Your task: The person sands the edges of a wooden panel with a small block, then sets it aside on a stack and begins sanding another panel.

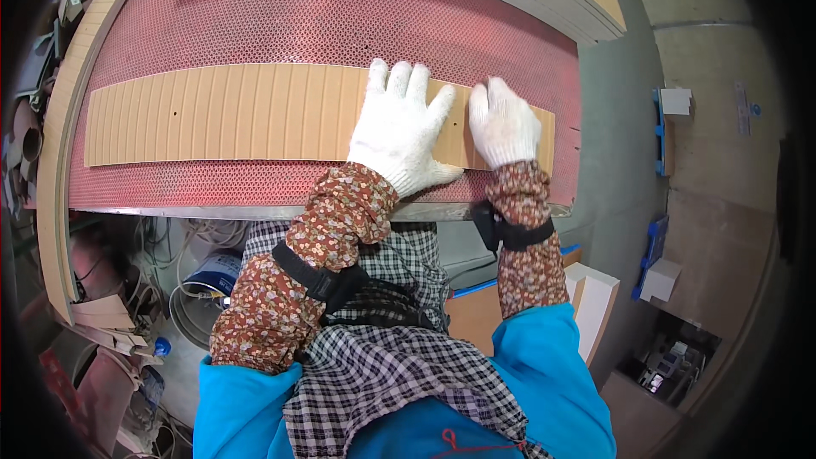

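Broadly, a red perforated mat covers the counter (323, 17), and on it lies a long tan grooved wooden panel (238, 110) running left to right. Both white-gloved hands press flat on its right end: the left hand (398, 132) with fingers spread wide, the right hand (503, 126) with fingers close together.
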Motion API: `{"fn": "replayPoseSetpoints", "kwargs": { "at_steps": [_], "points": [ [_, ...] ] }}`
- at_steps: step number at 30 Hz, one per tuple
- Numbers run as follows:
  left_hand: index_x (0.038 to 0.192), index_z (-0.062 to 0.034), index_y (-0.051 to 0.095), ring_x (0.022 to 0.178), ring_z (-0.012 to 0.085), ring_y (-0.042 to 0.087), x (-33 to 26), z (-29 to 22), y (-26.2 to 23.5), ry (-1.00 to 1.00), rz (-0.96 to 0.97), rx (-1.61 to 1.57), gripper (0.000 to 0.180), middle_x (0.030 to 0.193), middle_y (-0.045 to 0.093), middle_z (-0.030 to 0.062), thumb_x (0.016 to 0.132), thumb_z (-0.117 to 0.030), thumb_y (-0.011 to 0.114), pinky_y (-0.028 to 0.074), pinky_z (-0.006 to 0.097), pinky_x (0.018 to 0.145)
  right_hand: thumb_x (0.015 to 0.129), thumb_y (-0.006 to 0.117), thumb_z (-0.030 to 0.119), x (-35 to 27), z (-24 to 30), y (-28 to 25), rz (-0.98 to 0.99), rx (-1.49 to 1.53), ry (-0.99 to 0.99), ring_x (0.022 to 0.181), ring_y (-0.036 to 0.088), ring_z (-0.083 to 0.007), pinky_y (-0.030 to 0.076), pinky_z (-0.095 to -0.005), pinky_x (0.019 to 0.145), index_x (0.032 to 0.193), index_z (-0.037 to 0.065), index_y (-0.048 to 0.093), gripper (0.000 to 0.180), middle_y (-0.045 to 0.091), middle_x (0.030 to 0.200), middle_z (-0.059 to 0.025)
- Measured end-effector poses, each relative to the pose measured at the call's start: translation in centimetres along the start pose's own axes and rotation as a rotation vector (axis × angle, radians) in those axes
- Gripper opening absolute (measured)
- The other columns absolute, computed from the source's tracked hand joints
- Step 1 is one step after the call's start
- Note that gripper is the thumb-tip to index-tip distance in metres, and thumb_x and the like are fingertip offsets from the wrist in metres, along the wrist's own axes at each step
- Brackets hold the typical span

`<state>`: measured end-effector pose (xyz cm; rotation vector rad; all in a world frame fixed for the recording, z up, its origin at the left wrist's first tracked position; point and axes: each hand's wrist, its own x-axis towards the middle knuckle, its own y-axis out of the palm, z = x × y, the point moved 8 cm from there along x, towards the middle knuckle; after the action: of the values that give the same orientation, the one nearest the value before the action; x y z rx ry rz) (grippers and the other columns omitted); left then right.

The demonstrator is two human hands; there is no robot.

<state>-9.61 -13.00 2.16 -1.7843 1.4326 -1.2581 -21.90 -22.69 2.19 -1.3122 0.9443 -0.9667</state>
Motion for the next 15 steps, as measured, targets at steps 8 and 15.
{"fn": "replayPoseSetpoints", "kwargs": {
  "at_steps": [8,15],
  "points": [
    [0.133,-0.0044,0.061,0.128,0.0398,0.049,0.0,-0.1,0.2,0.001,-0.001,0.011,0.09,0.128,0.056,0.0225,0.066,-0.059,0.084,0.029,0.06,0.118,0.104,0.048,0.038,-2.0,-0.3,0.0,0.067,0.04,0.087,0.089,0.073,-0.0447,0.055,-0.0539,0.086,0.111,0.007,0.068,0.037,0.074,0.092,-0.025],
    [0.134,-0.0042,0.061,0.128,0.0404,0.049,0.0,0.0,-0.2,-0.013,-0.008,-0.014,0.088,0.127,0.056,0.0233,0.068,-0.059,0.083,0.028,0.061,0.119,0.104,0.05,0.036,-6.9,-0.7,-0.1,0.062,0.09,0.071,0.086,0.073,-0.0436,0.057,-0.0536,0.081,0.108,0.009,0.071,0.034,0.074,0.089,-0.0247]
  ]
}}
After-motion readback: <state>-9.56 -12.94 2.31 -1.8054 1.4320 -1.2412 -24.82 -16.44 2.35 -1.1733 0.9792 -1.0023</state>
